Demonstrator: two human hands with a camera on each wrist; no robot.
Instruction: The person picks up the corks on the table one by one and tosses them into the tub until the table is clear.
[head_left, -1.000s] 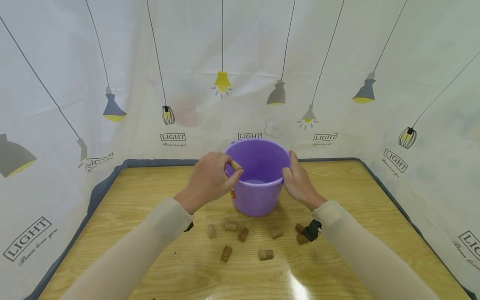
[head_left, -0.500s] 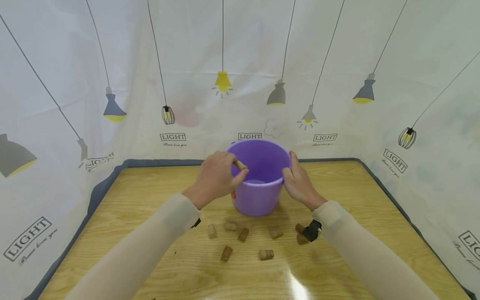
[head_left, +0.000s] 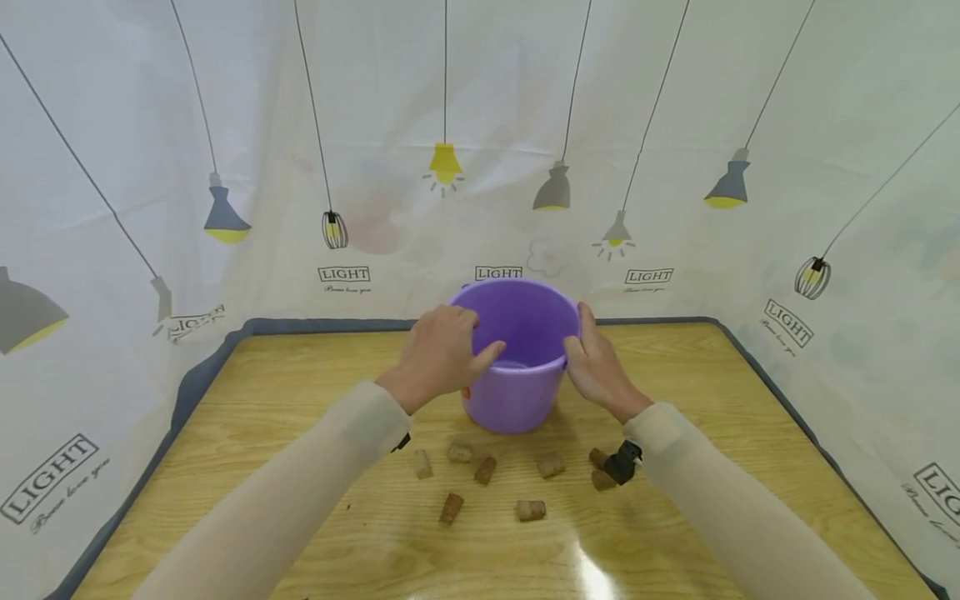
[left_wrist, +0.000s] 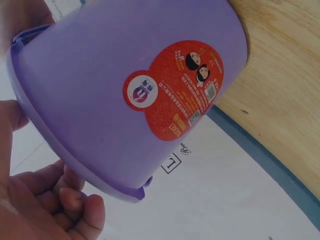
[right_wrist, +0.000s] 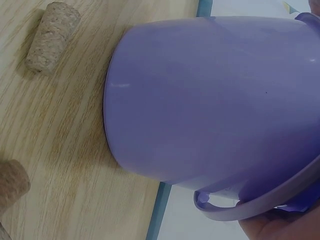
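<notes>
A purple bucket [head_left: 517, 402] stands upright on the wooden table, tipped neither way, with a red sticker [left_wrist: 175, 90] on its side. My right hand [head_left: 600, 367] grips its rim at the right, where the bucket handle [right_wrist: 250, 207] hangs. Over the left of the rim is my left hand [head_left: 438, 350], thumb and index finger spread apart with nothing between them. Its other fingers [left_wrist: 82, 215] curl loosely just outside the rim. Several wine corks lie in front of the bucket, among them a pale cork [head_left: 423, 463] and a darker cork [head_left: 452, 508].
Two brown corks [head_left: 602, 479] lie partly behind the black strap device on my right wrist. A light cork [head_left: 531, 510] rests nearest the front. White cloth [head_left: 390, 192] printed with lamps surrounds the table [head_left: 270, 400] on three sides.
My left hand has moved right over the bucket's mouth, and the cork it pinched is out of its fingers. The right hand keeps its hold on the rim.
</notes>
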